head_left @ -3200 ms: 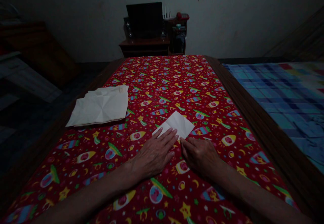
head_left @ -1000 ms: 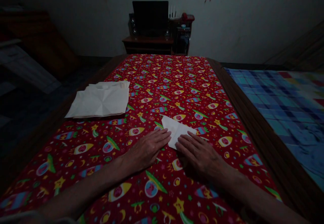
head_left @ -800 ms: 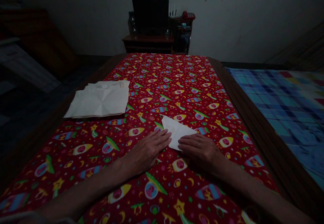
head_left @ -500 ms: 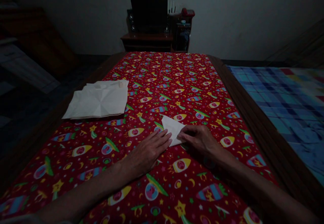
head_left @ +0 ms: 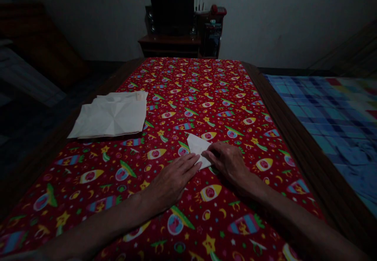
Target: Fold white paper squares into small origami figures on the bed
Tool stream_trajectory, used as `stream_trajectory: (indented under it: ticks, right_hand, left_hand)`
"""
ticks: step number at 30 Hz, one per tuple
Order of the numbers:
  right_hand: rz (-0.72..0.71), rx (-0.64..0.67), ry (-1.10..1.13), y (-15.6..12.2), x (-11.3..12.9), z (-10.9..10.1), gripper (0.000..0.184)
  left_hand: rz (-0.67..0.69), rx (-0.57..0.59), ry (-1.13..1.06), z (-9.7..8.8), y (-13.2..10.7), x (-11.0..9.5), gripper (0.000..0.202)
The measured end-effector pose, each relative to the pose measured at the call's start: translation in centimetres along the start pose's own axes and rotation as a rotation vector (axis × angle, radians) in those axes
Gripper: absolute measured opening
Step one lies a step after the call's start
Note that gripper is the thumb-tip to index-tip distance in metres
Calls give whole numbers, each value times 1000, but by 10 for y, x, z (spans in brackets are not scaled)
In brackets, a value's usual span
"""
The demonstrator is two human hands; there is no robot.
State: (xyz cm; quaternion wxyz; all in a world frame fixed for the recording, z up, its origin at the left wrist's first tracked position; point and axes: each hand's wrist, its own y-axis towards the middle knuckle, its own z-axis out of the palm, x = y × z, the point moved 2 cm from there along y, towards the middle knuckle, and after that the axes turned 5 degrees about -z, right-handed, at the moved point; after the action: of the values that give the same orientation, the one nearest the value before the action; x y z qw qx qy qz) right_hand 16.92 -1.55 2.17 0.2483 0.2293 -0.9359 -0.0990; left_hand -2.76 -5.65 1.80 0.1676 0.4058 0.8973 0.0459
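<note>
On red cloth (head_left: 218, 210), left fingers (head_left: 188, 162) lie outstretched on folded paper (head_left: 197, 144); right fingers (head_left: 217, 149) apparently pinch it.

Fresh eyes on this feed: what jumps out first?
The red rocket-print cloth, filling the middle of the view, stands out first. On it, the left hand and right hand both touch a small folded white paper. Farther off, to the left, lies a stack of creased white sheets.

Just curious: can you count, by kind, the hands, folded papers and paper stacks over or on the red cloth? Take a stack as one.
Left hand and right hand: 2
Folded paper: 1
Paper stack: 1
Total: 4
</note>
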Motion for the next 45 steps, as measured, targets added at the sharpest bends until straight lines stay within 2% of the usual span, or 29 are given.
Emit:
stream_trajectory:
  ticks: [4, 15, 18, 20, 22, 23, 25, 28, 30, 45]
  right_hand:
    - [-24, -19, -48, 1, 1, 1, 24]
    - [-57, -40, -181, 4, 4, 2, 25]
    - [-63, -116, -169, 3, 3, -5, 25]
    - [-127, -200, -162, -5, 6, -13, 24]
    - [-258, -244, -211, -22, 13, -19, 21]
    - [-336, -219, -257, -31, 17, -20, 21]
    - [-446, -78, -346, -50, 25, -17, 29]
    - [-385, 72, -389, -63, 30, -9, 38]
    - [-339, 113, -414, -63, 30, -5, 40]
    - [-283, 63, -458, -50, 30, -6, 31]
  left_hand:
    - [0, 35, 13, 0, 0, -1, 53]
    - [30, 81, 14, -3, 2, -4, 57]
    - [33, 84, 36, -3, 2, -4, 55]
    - [32, 80, 44, -3, 3, -4, 54]
    - [27, 75, 48, -4, 3, -5, 56]
    - [27, 73, 48, -4, 3, -5, 57]
    - [28, 72, 43, -4, 3, -5, 59]
    - [26, 75, 35, -4, 3, -5, 60]
    - [21, 73, 39, -3, 3, -5, 60]
    - [42, 57, 42, -4, 2, -3, 60]
